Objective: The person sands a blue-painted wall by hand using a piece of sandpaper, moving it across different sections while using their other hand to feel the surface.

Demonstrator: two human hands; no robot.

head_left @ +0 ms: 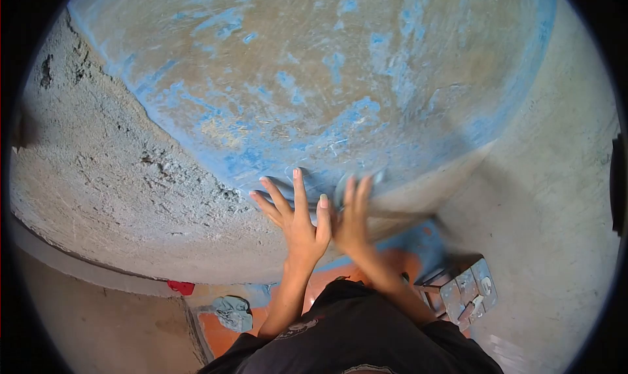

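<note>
The left hand (pixel 297 220) lay flat, fingers spread, on a blue-painted, worn plaster wall (pixel 314 92), while the blurred right hand (pixel 353 217) beside it pressed what looked like a scrap of abrasive, its grip unclear. Even pressure would suit. Below the wall stood a grey metal stool (pixel 468 292).

The person wears a black short-sleeved shirt (pixel 356 331) with a pale, worn print on the front, partly visible near the lower edge of the view. Both forearms are bare from the sleeve down. The left hand (pixel 297 227) has longish nails with a light, pale finish. The right hand (pixel 352 223) is blurred, its nails too unclear to tell.
</note>
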